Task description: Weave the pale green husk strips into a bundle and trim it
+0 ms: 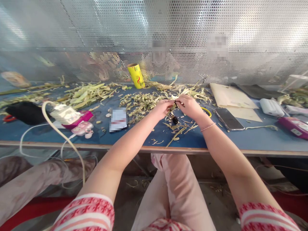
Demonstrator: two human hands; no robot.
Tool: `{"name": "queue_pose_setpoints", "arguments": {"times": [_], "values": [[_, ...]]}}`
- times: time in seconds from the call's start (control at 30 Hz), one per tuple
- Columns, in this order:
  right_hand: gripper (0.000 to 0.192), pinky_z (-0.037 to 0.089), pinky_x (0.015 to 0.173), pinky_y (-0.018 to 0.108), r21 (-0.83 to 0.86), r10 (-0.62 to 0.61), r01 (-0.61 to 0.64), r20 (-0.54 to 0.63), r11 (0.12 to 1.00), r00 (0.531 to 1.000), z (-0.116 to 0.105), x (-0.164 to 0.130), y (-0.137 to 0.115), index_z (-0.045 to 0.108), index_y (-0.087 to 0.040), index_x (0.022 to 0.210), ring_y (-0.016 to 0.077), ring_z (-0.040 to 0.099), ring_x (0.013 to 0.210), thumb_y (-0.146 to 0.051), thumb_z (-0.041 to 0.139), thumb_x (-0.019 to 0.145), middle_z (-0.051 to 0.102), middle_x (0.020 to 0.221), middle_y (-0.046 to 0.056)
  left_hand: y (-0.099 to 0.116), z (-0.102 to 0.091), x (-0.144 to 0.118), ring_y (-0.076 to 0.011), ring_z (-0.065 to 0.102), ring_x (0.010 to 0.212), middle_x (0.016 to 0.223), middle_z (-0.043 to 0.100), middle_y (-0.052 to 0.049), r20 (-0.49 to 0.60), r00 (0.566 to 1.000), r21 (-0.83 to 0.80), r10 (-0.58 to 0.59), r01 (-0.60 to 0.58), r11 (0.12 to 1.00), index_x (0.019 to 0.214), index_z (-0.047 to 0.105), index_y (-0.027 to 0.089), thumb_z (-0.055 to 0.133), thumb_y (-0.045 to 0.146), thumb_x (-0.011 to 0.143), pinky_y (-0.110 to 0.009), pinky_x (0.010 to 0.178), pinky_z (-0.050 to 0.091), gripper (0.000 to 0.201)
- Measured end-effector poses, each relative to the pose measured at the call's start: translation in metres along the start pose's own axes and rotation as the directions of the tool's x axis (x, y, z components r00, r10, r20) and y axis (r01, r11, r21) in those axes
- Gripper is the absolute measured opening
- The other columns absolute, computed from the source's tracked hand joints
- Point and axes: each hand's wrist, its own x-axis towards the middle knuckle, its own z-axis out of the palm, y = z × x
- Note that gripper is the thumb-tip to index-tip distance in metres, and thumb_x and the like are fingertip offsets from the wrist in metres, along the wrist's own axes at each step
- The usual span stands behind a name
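**Two hands pinch a small plant piece above a blue worktable**

Seen from above, looking forward and down, a seated person's two bare forearms reach out over a blue table (240, 141). The landmark here is the yellow roll (136, 75) standing tilted at the back of the table, against a perforated metal screen (72, 38).

In front of that roll and slightly to its right, the two hands meet. The left hand (165, 107) and the right hand (190, 106) are both closed, fingertips pinched together on a small strip of plant material (175, 103) held between them, just above the tabletop. A thin pink band sits on the right wrist. Directly beneath the hands, nearer the person than the roll, a small dark object (174, 119) lies on the table; what it is cannot be told. Loose dry scraps (178, 130) lie around it.

Between the roll and the hands spreads a heap of pale green husks (141, 102). Left of the roll lies a longer pile of leaf strips (86, 93). Farther left of the roll, near the table's front edge, sit a white-and-pink charger (72, 117) with a white cable (55, 128) looping off the edge.

Right of the roll lie a sheet of tan paper (231, 98), a dark phone (228, 118), a white power bank (271, 107) and, farthest right, a magenta box (295, 127).
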Motion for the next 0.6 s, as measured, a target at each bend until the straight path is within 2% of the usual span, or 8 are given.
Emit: {"name": "queue_pose_setpoints", "arguments": {"times": [0.13,0.33,0.5,0.6], "values": [[0.026,0.046,0.082,0.033,-0.11,-0.006,0.013,0.061,0.994,0.998,-0.0039,-0.0006,-0.0032,0.067,-0.016,0.091,0.0213,0.058,0.09,-0.021,0.041,0.093,0.064,0.091,0.012,-0.0023,-0.0002,0.0015,-0.0049,0.044,0.049,0.051,0.05,0.004,-0.041,0.999,0.05,0.013,-0.011,0.999,0.06,0.058,0.015,0.066,0.012,0.072,-0.022,0.052,0.034,0.016],[0.028,0.041,0.07,0.031,-0.318,-0.055,0.104,0.161,0.942,0.985,-0.0054,-0.0009,-0.0062,0.065,-0.016,0.083,0.0192,0.055,0.078,-0.022,0.04,0.094,0.062,0.083,0.01,-0.0054,-0.0031,0.0041,-0.0039,0.042,0.047,0.046,0.044,0.005,-0.053,0.999,0.021,-0.007,0.008,1.0,0.055,0.053,0.016,0.069,0.015,0.071,-0.019,0.049,0.033,0.023],[0.027,0.041,0.071,0.031,-0.342,-0.045,0.077,0.101,0.937,0.994,0.0006,0.0003,-0.0062,0.064,-0.016,0.078,0.0195,0.055,0.077,-0.02,0.041,0.092,0.063,0.08,0.01,-0.0059,-0.0046,0.0067,-0.004,0.041,0.045,0.045,0.042,0.006,-0.057,0.998,0.033,-0.036,0.038,0.999,0.056,0.051,0.016,0.072,0.018,0.069,-0.02,0.047,0.032,0.025],[0.025,0.043,0.072,0.03,-0.272,-0.018,0.022,0.016,0.962,1.0,0.0034,0.0009,-0.0076,0.063,-0.017,0.075,0.0191,0.055,0.077,-0.018,0.042,0.089,0.062,0.078,0.008,-0.0055,-0.0046,0.0083,-0.0036,0.041,0.044,0.047,0.045,0.006,-0.067,0.998,0.015,-0.023,0.024,1.0,0.055,0.05,0.016,0.072,0.017,0.068,-0.021,0.047,0.031,0.025]]}}
